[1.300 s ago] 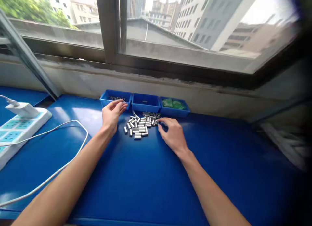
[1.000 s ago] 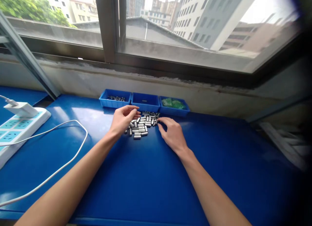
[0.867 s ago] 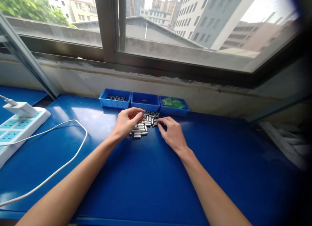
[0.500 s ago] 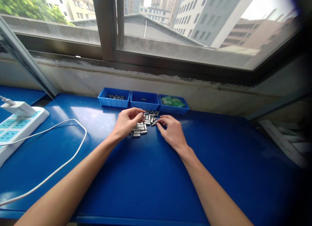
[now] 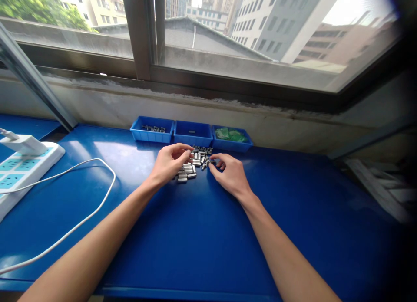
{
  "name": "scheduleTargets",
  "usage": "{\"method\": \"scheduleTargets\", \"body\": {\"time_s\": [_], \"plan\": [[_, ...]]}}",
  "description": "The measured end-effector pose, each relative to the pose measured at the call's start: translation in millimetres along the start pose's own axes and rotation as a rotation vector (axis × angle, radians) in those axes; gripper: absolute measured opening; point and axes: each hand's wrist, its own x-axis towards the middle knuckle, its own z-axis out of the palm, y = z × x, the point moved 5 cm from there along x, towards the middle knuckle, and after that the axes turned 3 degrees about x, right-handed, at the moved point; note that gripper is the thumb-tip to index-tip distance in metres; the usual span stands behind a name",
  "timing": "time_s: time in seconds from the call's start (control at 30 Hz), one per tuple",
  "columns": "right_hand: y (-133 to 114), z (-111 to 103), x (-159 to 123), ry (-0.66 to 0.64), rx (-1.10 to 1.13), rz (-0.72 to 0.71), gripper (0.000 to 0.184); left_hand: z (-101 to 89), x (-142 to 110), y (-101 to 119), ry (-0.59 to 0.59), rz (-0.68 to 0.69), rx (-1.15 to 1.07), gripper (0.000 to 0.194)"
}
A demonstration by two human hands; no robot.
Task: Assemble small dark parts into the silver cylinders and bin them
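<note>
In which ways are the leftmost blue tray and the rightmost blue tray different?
The leftmost tray holds many small metallic parts, while the rightmost tray holds green items. The leftmost tray stands nearer the power strip; the rightmost tray farther from it. Both are blue and open-topped.

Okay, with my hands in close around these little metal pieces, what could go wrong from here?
A stray brush of your left hand or right hand could scatter the loose metal pieces across the blue table.
Longer pieces lie close to smaller ones, so they might get mixed up.
The white cable loops near your left forearm and might get snagged.
</note>
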Motion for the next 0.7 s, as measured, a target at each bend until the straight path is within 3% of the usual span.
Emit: {"method": "scheduleTargets", "body": {"time_s": [0.3, 0.5, 0.6, 0.7], "plan": [[3, 1, 2, -0.039, 0.092, 0.028, 0.019, -0.5, -1, 0, 0.007, -0.001, 0.008, 0.028], [5, -6, 1, 0.054, 0.096, 0.048, 0.019, -1.0, -1, 1, 0.012, -0.003, 0.009, 0.029], [8, -10, 2, 0.127, 0.253, 0.14, 0.016, -0.7, -2, 3, 0.011, -0.004, 0.013, 0.029], [12, -7, 2, 0.156, 0.56, 0.265, 0.024, 1.1, -4, 4, -0.012, -0.016, 0.023, 0.029]]}}
